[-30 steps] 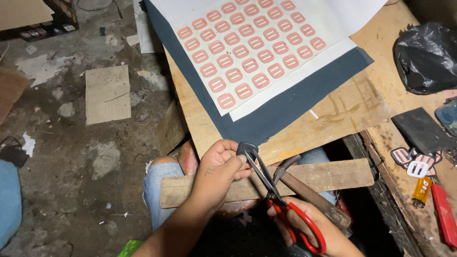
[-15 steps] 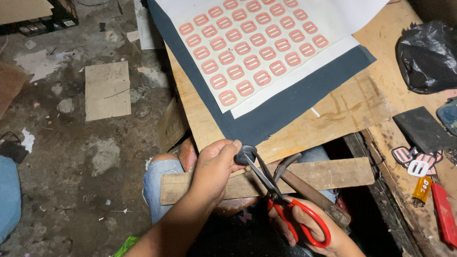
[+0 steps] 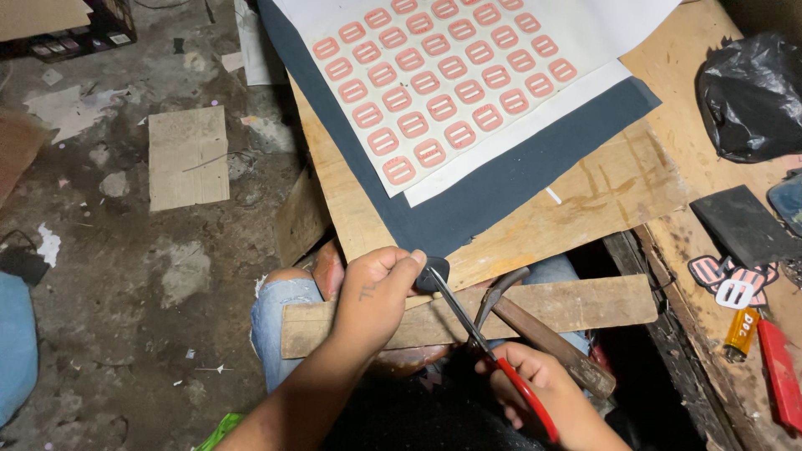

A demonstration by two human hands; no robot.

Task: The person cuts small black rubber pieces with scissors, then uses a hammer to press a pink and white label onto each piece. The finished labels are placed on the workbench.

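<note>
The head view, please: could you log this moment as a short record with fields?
left hand: pinches a small dark piece between thumb and fingers
right hand: grips red-handled scissors, blades open at the piece
sheet of pink shapes: lies on dark fabric over a plywood board
wooden plank: lies under the hands
black bag: far right
</note>
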